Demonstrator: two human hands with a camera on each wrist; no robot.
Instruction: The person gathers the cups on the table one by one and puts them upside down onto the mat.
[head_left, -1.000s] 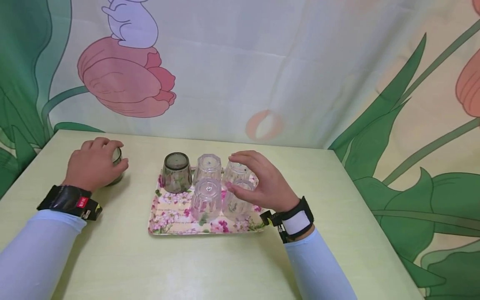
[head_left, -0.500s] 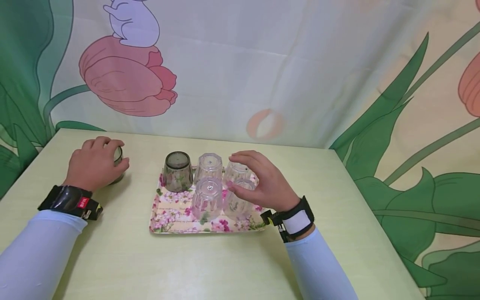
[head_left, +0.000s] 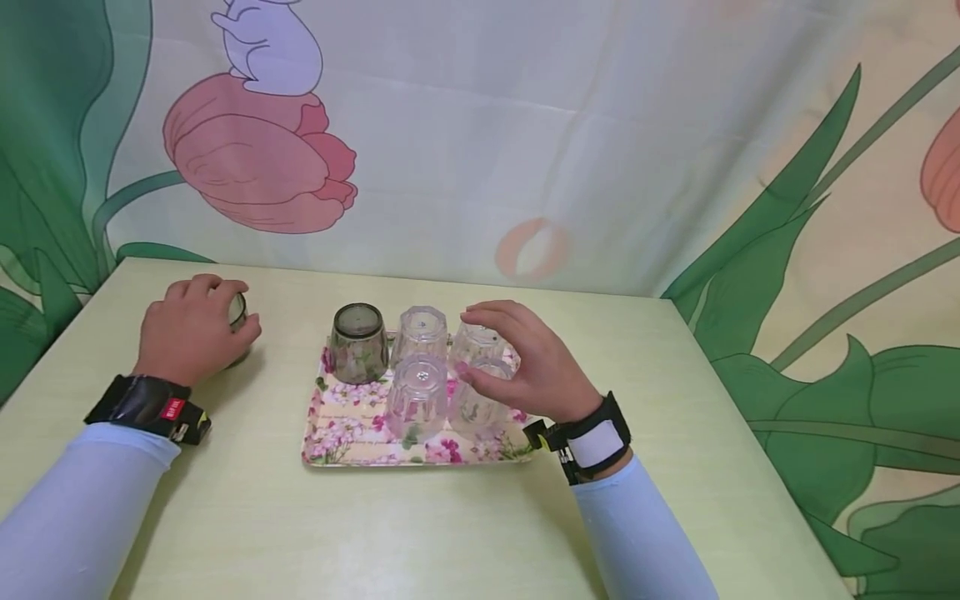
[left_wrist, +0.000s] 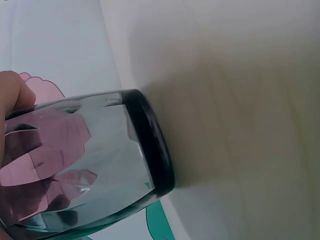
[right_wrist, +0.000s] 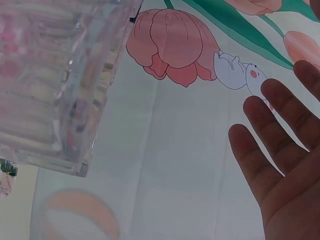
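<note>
My left hand grips a smoky dark glass at the far left of the table, its palm hiding most of the glass in the head view. In the left wrist view that dark glass shows its black rim close to the table surface, with fingers at the left edge. Over the right side of the floral tray hovers my right hand, thumb and fingers apart and holding nothing. Beneath and beside it are clear faceted glasses. In the right wrist view, a clear glass stands apart from the straight fingers.
Another smoky dark glass stands upside down at the tray's back left, beside several upside-down clear glasses. The pale table ends at a curtain printed with tulips and a rabbit.
</note>
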